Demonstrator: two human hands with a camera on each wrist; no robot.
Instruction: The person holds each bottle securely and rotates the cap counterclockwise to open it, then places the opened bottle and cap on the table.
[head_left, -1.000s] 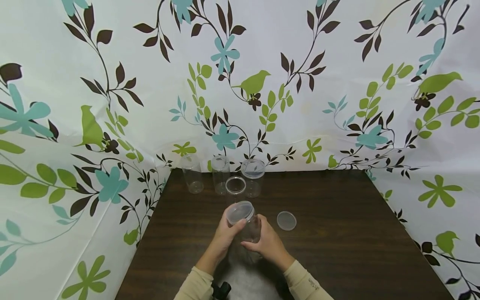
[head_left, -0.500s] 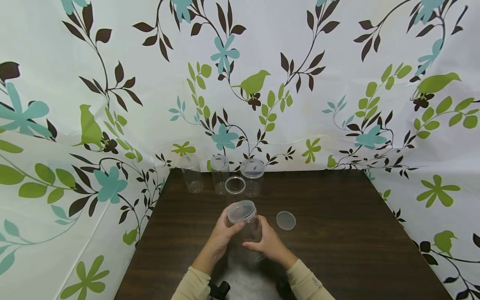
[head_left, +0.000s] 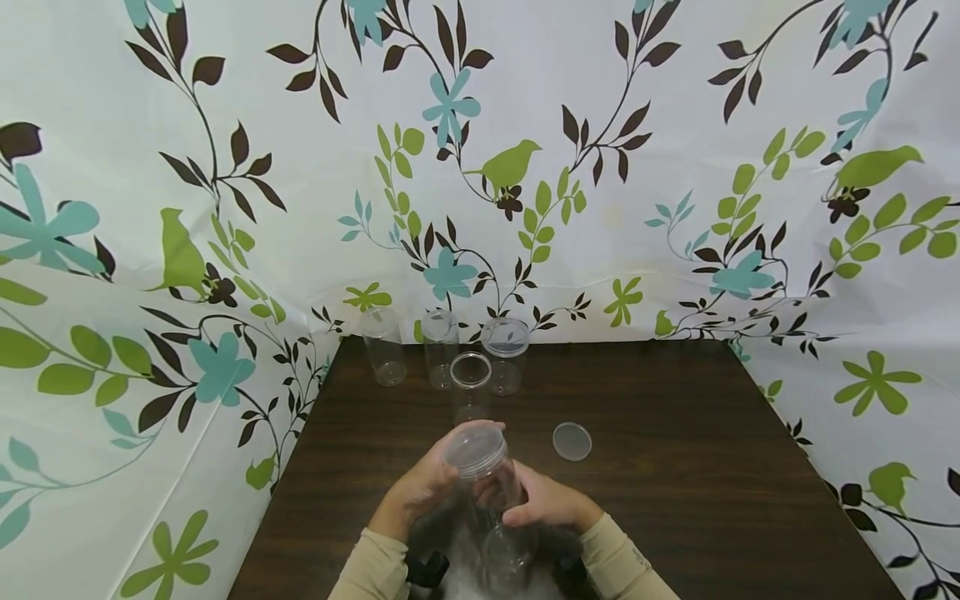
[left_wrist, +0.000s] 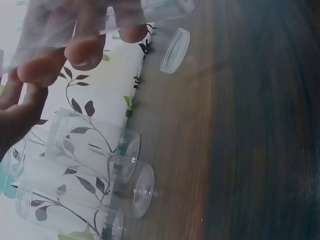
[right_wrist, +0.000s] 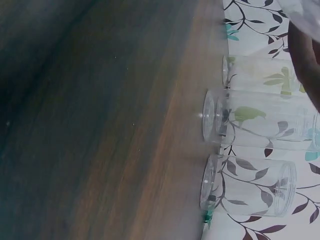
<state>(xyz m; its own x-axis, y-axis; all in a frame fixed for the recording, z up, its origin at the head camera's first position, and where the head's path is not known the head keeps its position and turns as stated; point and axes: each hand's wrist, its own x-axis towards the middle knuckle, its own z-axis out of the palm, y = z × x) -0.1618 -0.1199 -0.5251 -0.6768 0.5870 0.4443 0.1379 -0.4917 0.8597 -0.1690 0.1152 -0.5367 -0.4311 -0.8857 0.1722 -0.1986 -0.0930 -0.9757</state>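
A tall clear plastic jar [head_left: 504, 517] with a translucent screw lid [head_left: 476, 448] on its top is held tilted above the near part of the table, lid leaning left. My left hand [head_left: 426, 473] grips it around the lid's rim, and its fingers [left_wrist: 86, 51] show through the clear plastic in the left wrist view. Lower down, my right hand [head_left: 555, 500] holds the jar's body, thumb across the near side. Only an edge of that hand shows in the right wrist view. A loose round lid [head_left: 572, 442] lies on the table right of the hands.
Just beyond the hands stands an open-topped clear jar [head_left: 471, 387]. More clear jars, a left one [head_left: 386, 350], a middle one [head_left: 441, 354] and a lidded wider one [head_left: 506, 358], line the back of the dark wooden table [head_left: 675, 467]. Behind hangs a patterned sheet [head_left: 570, 292].
Both hands have brought the jar down toward me, and its base now points nearer my body. My left hand has shifted around the lid's rim. The loose lid and standing jars stay put.
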